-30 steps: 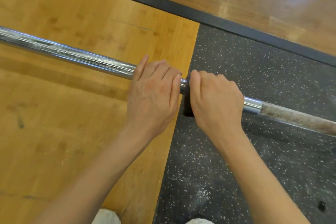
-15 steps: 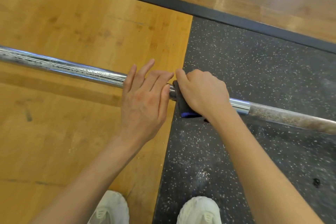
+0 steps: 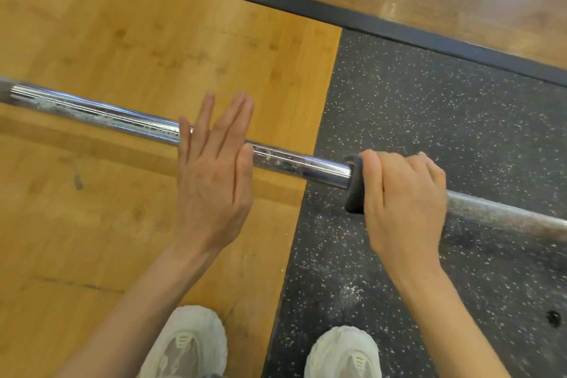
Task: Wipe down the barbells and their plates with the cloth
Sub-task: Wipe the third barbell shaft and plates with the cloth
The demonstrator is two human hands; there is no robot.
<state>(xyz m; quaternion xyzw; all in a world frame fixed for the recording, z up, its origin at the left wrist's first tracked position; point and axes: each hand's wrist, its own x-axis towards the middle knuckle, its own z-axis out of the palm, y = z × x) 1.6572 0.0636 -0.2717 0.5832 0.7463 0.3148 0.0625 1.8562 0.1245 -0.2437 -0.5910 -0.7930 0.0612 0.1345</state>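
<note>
Right hand has a tight grip on the dark cloth, wrapped round the barbell. Left hand lies flat on the bar, fingers straight.

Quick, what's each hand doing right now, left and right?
Left hand: open, fingers straight, lying across the barbell.
Right hand: closed, gripping the dark cloth wrapped around the bar.
</note>
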